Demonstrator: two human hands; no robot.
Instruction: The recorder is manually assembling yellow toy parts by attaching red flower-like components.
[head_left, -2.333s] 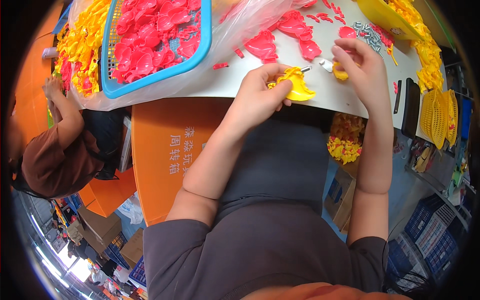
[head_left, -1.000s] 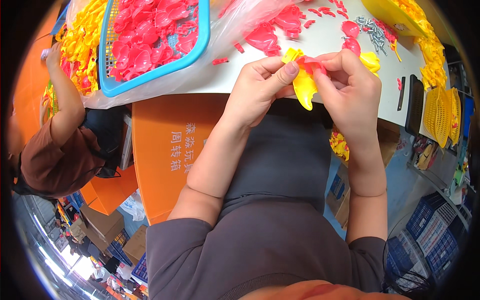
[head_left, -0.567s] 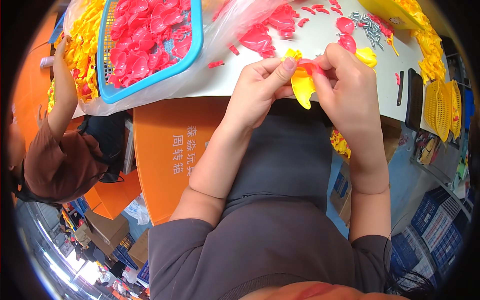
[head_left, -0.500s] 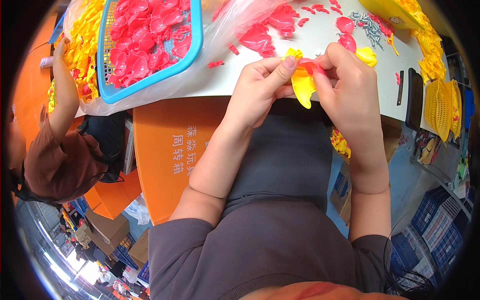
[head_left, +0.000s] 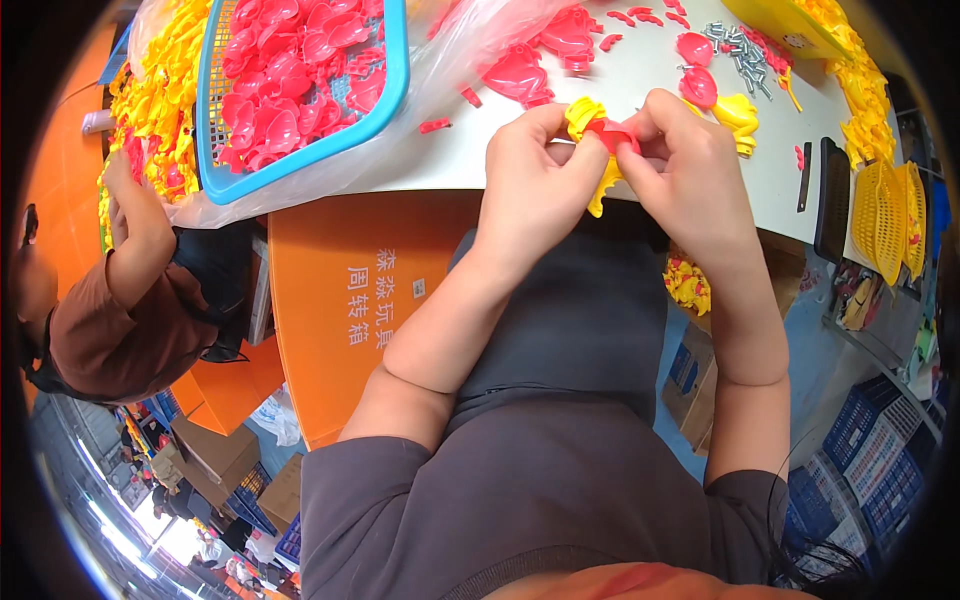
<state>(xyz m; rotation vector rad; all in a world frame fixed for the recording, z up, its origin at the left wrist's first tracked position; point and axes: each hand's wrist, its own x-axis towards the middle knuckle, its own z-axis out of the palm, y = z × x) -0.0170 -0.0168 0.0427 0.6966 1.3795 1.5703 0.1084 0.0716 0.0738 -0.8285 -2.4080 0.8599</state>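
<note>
Above the table's near edge, my left hand (head_left: 545,170) is closed on a yellow plastic piece (head_left: 583,115), part of which shows above the fingers and a tip below. Between both hands sits a red plastic piece (head_left: 612,135), pressed against the yellow one. My right hand (head_left: 685,155) pinches that red piece with thumb and fingers. How the two pieces join is hidden by my fingers. Just beyond my right hand lie more yellow pieces (head_left: 738,120) and red cupped pieces (head_left: 697,88).
A blue-rimmed basket (head_left: 300,180) of red pieces stands at the left on clear plastic sheeting. Metal screws (head_left: 740,55) lie at the back right. A dark strip (head_left: 803,178) and yellow baskets (head_left: 875,215) are to the right. A co-worker (head_left: 130,310) reaches into yellow pieces at the far left.
The yellow piece has turned, so less of it hangs below my fingers. My left hand has rotated over it, and the red piece shows more plainly. The co-worker's arm has lowered.
</note>
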